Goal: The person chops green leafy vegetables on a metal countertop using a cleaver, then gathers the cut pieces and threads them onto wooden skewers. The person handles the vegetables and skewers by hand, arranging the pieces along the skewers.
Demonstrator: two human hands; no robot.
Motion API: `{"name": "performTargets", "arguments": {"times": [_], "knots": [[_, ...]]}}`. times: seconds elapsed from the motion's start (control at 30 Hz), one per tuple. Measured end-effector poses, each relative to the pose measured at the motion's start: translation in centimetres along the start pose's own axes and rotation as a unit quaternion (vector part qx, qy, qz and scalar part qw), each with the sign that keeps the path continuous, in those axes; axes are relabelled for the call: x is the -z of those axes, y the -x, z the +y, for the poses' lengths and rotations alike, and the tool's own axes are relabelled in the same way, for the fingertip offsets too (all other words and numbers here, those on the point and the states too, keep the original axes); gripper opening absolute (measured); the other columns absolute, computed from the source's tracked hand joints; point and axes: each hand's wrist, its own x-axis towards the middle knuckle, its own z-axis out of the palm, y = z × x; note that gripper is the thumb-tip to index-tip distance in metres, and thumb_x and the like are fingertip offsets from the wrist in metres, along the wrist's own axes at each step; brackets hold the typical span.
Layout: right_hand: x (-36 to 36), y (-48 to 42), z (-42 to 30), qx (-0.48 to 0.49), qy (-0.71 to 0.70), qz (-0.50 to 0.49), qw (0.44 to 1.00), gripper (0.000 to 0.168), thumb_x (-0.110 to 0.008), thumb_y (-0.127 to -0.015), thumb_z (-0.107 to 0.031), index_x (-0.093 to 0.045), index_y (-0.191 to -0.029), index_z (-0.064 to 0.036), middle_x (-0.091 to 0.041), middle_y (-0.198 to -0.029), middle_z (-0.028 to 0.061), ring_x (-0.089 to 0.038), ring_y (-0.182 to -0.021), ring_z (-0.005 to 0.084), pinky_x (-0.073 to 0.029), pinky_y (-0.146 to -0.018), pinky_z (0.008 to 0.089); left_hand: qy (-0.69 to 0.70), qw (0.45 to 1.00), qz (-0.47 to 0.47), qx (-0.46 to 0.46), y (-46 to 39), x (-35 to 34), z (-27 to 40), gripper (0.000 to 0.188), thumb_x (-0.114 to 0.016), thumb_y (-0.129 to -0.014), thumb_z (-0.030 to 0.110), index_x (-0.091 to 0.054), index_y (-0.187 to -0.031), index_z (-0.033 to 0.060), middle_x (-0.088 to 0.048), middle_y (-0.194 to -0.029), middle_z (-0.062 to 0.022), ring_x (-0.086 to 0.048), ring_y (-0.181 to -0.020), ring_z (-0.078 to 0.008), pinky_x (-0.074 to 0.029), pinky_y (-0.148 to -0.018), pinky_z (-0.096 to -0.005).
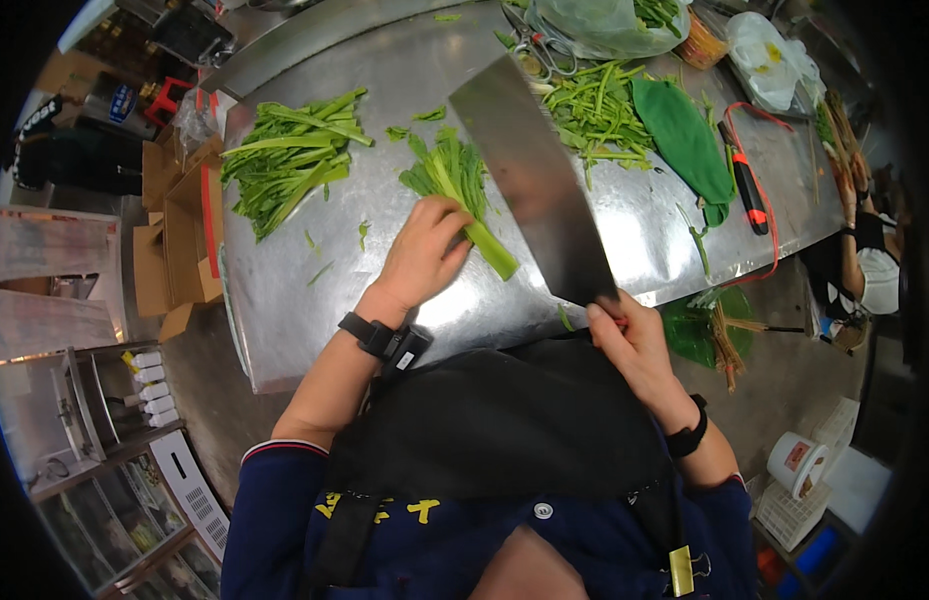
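On a stainless steel table [284, 315], my left hand [427, 255] grips a bunch of leafy green vegetable [464, 195], its leaves pointing away and its pale stalk end towards me. My right hand [633, 341] is closed on the handle of a large cleaver [535, 180], whose broad blade is slightly blurred and lies to the right of the bunch. A pile of cut greens [295, 161] rests at the left. Another heap of stalks and leaves [599, 112] lies beyond the blade at the right, beside a green cloth-like item [682, 142].
Scissors [539, 52] and a plastic bag of greens [607, 26] lie at the far side. A black-and-red tool handle [749, 187] and red cord [773, 225] are at the right. A cardboard box [183, 232] stands left; another person's hands [851, 187] hold stalks far right.
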Motion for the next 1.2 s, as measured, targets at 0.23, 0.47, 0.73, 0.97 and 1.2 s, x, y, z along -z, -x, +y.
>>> {"name": "performTargets", "arguments": {"times": [0.23,0.47,0.73,0.97,1.2], "knots": [[-2.0,-1.9,1.4,0.015,0.061,-0.027,0.998,0.035,-0.056,-0.090,-0.015,-0.052,-0.120,0.002,-0.042,-0.061,0.0026,-0.039,-0.057,0.0077,-0.038,-0.053,0.0247,0.022,1.000,0.006,0.019,0.0,-0.2,-1.2,0.035,-0.070,-0.072,0.016,-0.057,-0.103,0.0065,-0.047,-0.116,-0.0152,-0.044,-0.111,-0.0341,-0.041,-0.093,-0.0399],[-2.4,-2.3,1.3,-0.002,0.052,-0.020,0.998,0.038,-0.056,-0.091,-0.017,-0.050,-0.123,0.002,-0.043,-0.060,0.0030,-0.041,-0.056,0.0067,-0.039,-0.053,0.0233,0.061,0.997,0.003,0.056,0.0,-0.3,-1.3,0.036,-0.071,-0.071,0.017,-0.057,-0.103,0.0063,-0.047,-0.115,-0.0132,-0.044,-0.111,-0.0330,-0.040,-0.094,-0.0393],[-2.2,-2.6,2.1,-0.009,0.043,-0.039,0.998,0.034,-0.057,-0.090,-0.017,-0.051,-0.118,0.003,-0.040,-0.059,0.0027,-0.039,-0.056,0.0071,-0.037,-0.052,0.0240,0.049,0.998,0.000,0.047,-0.2,-0.2,-1.5,0.036,-0.072,-0.071,0.018,-0.057,-0.101,0.0051,-0.047,-0.114,-0.0139,-0.045,-0.110,-0.0333,-0.041,-0.093,-0.0390],[-2.1,-2.6,1.4,-0.005,0.053,-0.051,0.997,0.030,-0.056,-0.090,-0.015,-0.052,-0.116,0.001,-0.039,-0.060,0.0031,-0.036,-0.055,0.0079,-0.036,-0.052,0.0237,0.062,0.996,-0.001,0.067,-0.2,-0.4,-1.7,0.037,-0.074,-0.069,0.017,-0.058,-0.101,0.0069,-0.048,-0.114,-0.0125,-0.044,-0.110,-0.0315,-0.039,-0.095,-0.0383],[-2.0,-2.7,1.2,0.012,0.073,-0.049,0.996,0.032,-0.056,-0.090,-0.013,-0.052,-0.119,0.000,-0.040,-0.059,0.0041,-0.037,-0.053,0.0088,-0.036,-0.051,0.0243,0.059,0.996,0.005,0.061,-0.3,-0.4,-1.5,0.035,-0.073,-0.070,0.019,-0.058,-0.099,0.0066,-0.048,-0.113,-0.0125,-0.045,-0.109,-0.0322,-0.042,-0.092,-0.0382]]}}
